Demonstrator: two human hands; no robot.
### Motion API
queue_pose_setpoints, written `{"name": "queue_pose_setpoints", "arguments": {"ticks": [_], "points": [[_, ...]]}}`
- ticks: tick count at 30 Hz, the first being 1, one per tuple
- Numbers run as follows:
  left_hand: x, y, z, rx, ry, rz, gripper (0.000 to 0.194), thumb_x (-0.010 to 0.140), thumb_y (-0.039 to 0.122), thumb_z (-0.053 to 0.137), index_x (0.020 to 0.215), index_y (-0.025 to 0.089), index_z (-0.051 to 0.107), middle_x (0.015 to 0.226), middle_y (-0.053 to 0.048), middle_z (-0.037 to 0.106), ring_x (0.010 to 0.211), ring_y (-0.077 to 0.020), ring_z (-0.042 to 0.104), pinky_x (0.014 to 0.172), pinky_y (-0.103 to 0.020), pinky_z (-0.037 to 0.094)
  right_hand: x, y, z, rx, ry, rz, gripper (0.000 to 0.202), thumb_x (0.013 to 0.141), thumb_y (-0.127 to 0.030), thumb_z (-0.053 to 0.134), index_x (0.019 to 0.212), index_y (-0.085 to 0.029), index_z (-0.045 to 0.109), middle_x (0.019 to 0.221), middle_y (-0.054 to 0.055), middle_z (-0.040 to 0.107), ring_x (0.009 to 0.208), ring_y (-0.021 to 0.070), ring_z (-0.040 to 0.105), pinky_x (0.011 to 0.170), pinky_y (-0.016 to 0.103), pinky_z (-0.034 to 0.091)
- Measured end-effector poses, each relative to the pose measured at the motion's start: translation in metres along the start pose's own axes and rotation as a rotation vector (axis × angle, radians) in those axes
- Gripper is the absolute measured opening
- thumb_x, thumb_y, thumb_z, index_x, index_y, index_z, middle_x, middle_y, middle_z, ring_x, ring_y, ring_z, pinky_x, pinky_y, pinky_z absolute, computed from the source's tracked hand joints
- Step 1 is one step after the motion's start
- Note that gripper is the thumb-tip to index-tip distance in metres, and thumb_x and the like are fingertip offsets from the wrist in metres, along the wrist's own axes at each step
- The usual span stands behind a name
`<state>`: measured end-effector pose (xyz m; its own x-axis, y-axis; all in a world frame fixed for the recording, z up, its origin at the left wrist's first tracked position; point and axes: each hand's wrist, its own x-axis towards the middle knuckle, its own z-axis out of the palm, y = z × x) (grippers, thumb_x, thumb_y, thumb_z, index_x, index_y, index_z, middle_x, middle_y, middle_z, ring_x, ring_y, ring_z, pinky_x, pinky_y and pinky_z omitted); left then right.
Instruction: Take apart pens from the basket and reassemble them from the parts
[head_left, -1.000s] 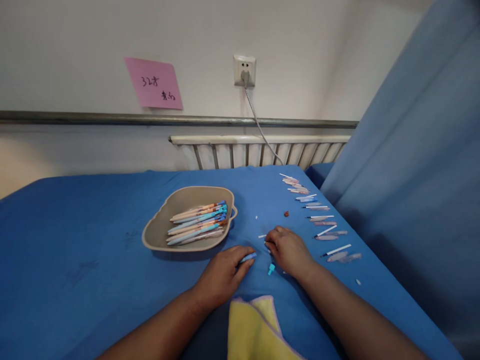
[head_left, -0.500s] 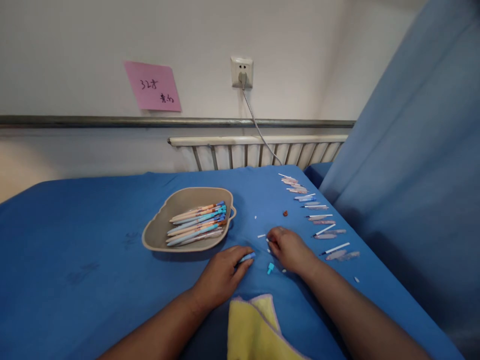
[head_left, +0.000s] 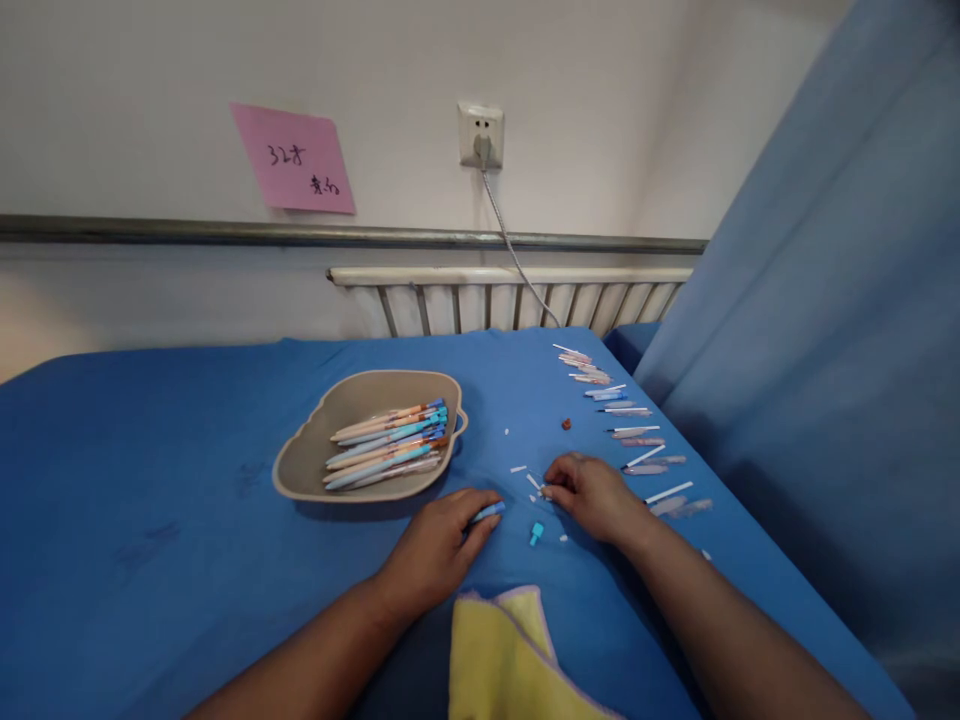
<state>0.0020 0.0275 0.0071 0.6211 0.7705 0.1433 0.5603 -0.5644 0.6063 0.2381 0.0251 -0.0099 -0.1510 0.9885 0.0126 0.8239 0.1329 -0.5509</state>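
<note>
My left hand (head_left: 442, 540) is wrapped around a blue pen (head_left: 490, 511); only one end shows past the fingers, and the rest is hidden in the palm. On the cloth to its right, my right hand (head_left: 596, 498) has thumb and fingertips pinched together, low among small white pieces (head_left: 532, 482). Whatever lies between those fingertips is too small to make out. A turquoise pen part (head_left: 536, 533) rests between the two hands. Beyond the left hand stands a beige basket (head_left: 296, 487), with several capped pens (head_left: 390, 445) in orange, blue and cream lying in it.
Along the right edge of the blue cloth (head_left: 187, 580) lie rows of white refills (head_left: 669, 493) and pale pen parts (head_left: 643, 468). A small brown piece (head_left: 566, 424) lies beyond my right hand. Nearest me is a folded yellow cloth (head_left: 502, 660). A blue curtain (head_left: 825, 350) hangs at right.
My right hand has shifted slightly right and toward me, and a white sliver now shows beside its fingertips. The left hand keeps its hold on the pen. The view has shifted a little.
</note>
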Motion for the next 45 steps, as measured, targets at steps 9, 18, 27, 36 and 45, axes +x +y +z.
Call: {"name": "queue_pose_setpoints", "arguments": {"ticks": [9, 18, 27, 36, 45], "points": [[-0.001, 0.001, -0.001, -0.011, 0.014, 0.007, 0.025, 0.090, 0.030, 0.045, 0.108, 0.023, 0.062, 0.102, -0.004, 0.069, 0.095, -0.0179, 0.062, 0.085, -0.029, 0.047, -0.006, -0.018, 0.004, -0.064, -0.020, 0.001, 0.004, 0.080, -0.022, 0.061, 0.082, -0.020, 0.061, 0.083, 0.002, 0.064, 0.077, 0.0149, 0.057, 0.066, 0.023, 0.036], [-0.001, 0.005, -0.002, -0.014, 0.007, 0.009, 0.025, 0.091, 0.031, 0.045, 0.108, 0.022, 0.061, 0.101, -0.004, 0.068, 0.094, -0.0171, 0.061, 0.085, -0.028, 0.045, -0.008, -0.015, -0.003, 0.060, -0.009, -0.036, 0.013, 0.081, -0.014, 0.051, 0.081, -0.019, 0.063, 0.078, 0.002, 0.067, 0.073, 0.0138, 0.058, 0.065, 0.023, 0.038], [-0.004, 0.014, -0.003, -0.050, -0.027, 0.028, 0.026, 0.091, 0.029, 0.044, 0.111, 0.022, 0.060, 0.100, -0.005, 0.067, 0.093, -0.0174, 0.061, 0.082, -0.027, 0.046, -0.018, -0.035, 0.006, 0.660, 0.075, -0.010, 0.008, 0.077, -0.027, 0.059, 0.080, -0.019, 0.058, 0.070, -0.001, 0.064, 0.066, 0.0132, 0.059, 0.063, 0.024, 0.046], [-0.003, 0.017, -0.003, -0.078, -0.040, 0.043, 0.026, 0.092, 0.030, 0.042, 0.109, 0.024, 0.061, 0.094, -0.004, 0.067, 0.088, -0.0167, 0.061, 0.077, -0.026, 0.046, -0.026, -0.045, 0.002, 0.432, 0.064, -0.134, 0.004, 0.080, -0.021, 0.057, 0.078, -0.020, 0.060, 0.066, -0.003, 0.063, 0.061, 0.0113, 0.056, 0.060, 0.022, 0.042], [-0.005, 0.020, -0.002, -0.014, -0.067, 0.040, 0.024, 0.092, 0.030, 0.041, 0.098, 0.022, 0.062, 0.082, -0.003, 0.064, 0.078, -0.0161, 0.059, 0.068, -0.024, 0.044, -0.027, -0.051, 0.004, 0.473, 0.038, -0.147, 0.008, 0.080, -0.024, 0.059, 0.073, -0.020, 0.060, 0.065, -0.003, 0.062, 0.059, 0.0102, 0.054, 0.058, 0.021, 0.040]]}}
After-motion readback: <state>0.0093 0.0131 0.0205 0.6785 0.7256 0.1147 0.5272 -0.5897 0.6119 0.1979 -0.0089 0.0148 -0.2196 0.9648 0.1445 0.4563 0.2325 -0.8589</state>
